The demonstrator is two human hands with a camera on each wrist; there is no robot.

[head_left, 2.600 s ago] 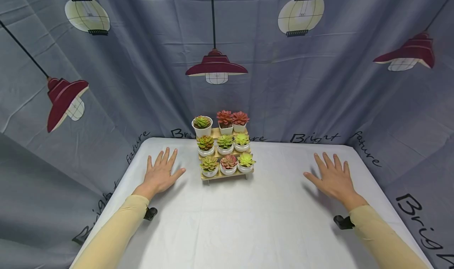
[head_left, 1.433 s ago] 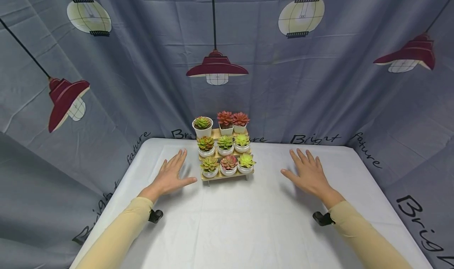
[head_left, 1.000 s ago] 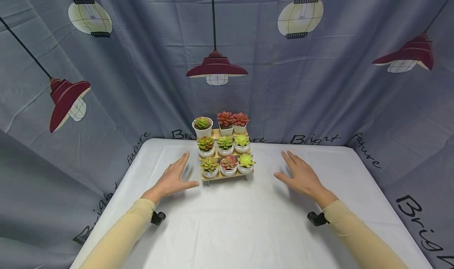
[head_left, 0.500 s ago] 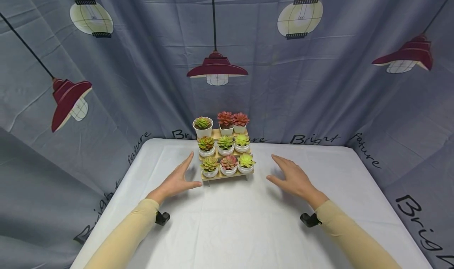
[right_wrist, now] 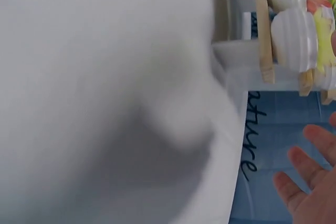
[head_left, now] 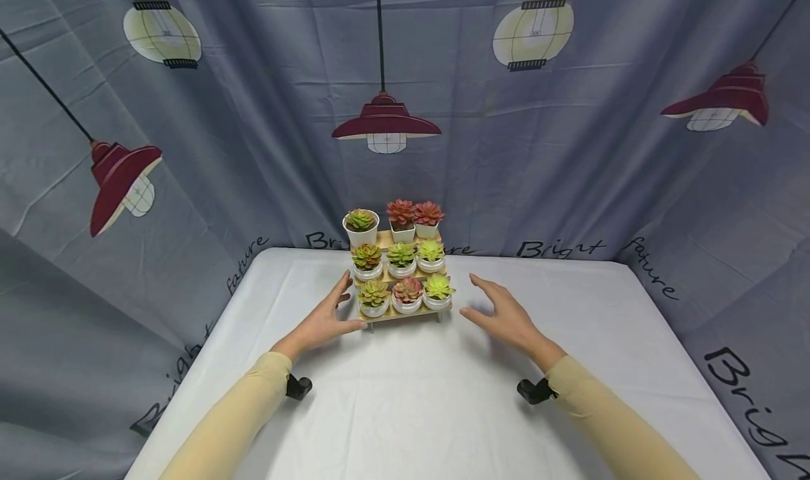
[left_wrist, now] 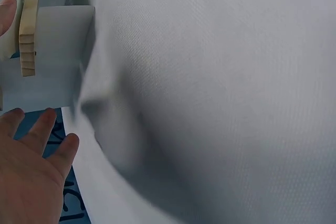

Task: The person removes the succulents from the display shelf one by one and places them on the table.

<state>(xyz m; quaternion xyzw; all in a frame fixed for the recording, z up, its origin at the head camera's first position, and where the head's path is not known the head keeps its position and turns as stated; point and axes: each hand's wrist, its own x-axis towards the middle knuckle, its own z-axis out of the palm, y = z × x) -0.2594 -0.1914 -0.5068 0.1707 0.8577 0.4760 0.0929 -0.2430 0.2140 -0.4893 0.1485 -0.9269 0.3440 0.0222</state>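
Note:
A three-tier wooden plant stand (head_left: 405,315) with white side supports stands near the back of the table, bearing several small potted succulents. My left hand (head_left: 318,323) is at its left side, thumb in front near the lower shelf corner and fingers alongside; whether it touches, I cannot tell. In the left wrist view the fingers of that hand (left_wrist: 31,182) spread beside the white side panel (left_wrist: 63,27). On the right, my right hand (head_left: 506,320) is apart from the stand, fingers extended, palm towards it. The right wrist view shows a white pot (right_wrist: 294,40) on the shelf edge.
A white cloth (head_left: 411,410) covers the table. Behind and around it hangs a grey-blue curtain (head_left: 285,150) printed with lamps and lettering, close behind the stand. Top-tier pots include a larger white one with a green succulent (head_left: 361,228) and red succulents (head_left: 401,213).
Both hands have moved inward from the table's sides towards the plant stand. The left now reaches its left side; the right has come closer. Stand and pots stay put.

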